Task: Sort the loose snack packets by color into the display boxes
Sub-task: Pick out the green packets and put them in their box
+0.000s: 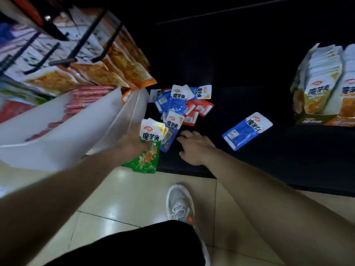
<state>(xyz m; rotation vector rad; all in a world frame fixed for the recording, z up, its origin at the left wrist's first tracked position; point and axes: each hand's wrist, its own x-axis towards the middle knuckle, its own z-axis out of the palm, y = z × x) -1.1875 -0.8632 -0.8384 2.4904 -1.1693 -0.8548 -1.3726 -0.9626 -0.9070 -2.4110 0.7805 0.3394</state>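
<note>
Left hand (132, 143): fingers curled round a green-and-white foil snack packet (147, 158), which is held at the near edge of the dark low shelf (249, 64), lower end hanging past the edge. A blue-and-white snack packet (172, 129) is overlapped by it, just right of the left hand; whether that one is also gripped cannot be told.

Right hand (194, 148): palm down, fingers loosely spread, nothing held. It is placed over the shelf just right of the left hand; contact with the surface cannot be told.

A loose pile of blue and white packets (178, 102) is seen just beyond both hands, with small red packets (199, 108) mixed in on its right side. A single blue packet (246, 130) is laid flat on the shelf, right of the right hand and apart from the pile.

Well to the right of the right hand, a green-fronted cardboard display box (311, 104) and an orange-fronted display box (345, 110) are set side by side, both packed with upright packets.

Left of the left hand, a white plastic tub (57, 131) is found, with red sausage sticks (86, 98) behind it. Orange printed pouches (123, 64) are hung on black hooks beyond. Below the hands, a pale tiled floor (124, 198) and a grey sneaker (180, 204) are seen.
</note>
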